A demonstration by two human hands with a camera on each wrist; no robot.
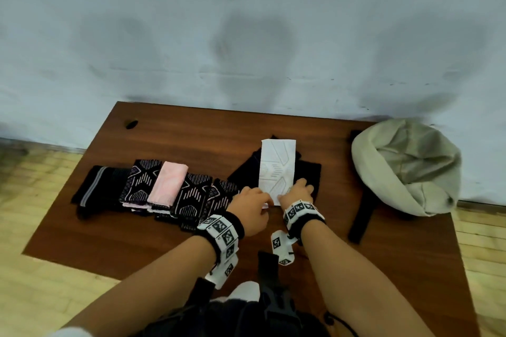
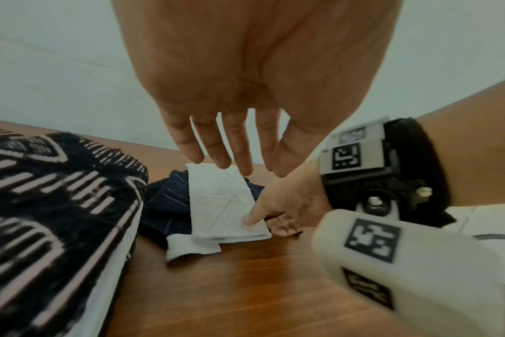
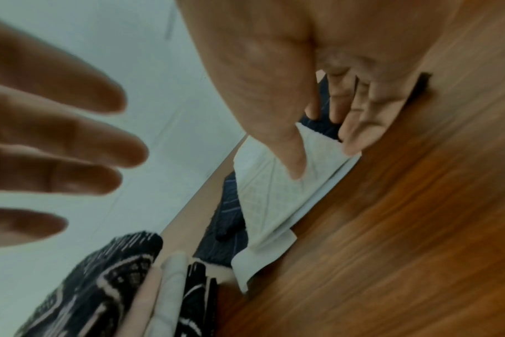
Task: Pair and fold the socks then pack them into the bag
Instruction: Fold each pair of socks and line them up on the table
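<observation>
Counter (image 1: 169, 227): dark reddish-brown wood-grain top, smooth, faint sheen.
White sock (image 1: 277, 169): soft matt knit cloth with a raised geometric texture.
Dark socks (image 1: 246, 172) beneath it: matt knit, thin pale stripes.
Patterned socks (image 1: 191, 194): black knit, woven pale pattern, slightly fuzzy.
Pink sock (image 1: 168, 183): soft matt cloth.
Bag (image 1: 405, 167): beige cloth, matt, crumpled.
Wrist bands (image 1: 224, 232): black fabric strap, matt white plastic blocks with printed markers.
Floor (image 1: 41, 186): pale wood boards.

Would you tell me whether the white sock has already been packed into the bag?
No, the white sock lies on the table, left of the bag.
</observation>
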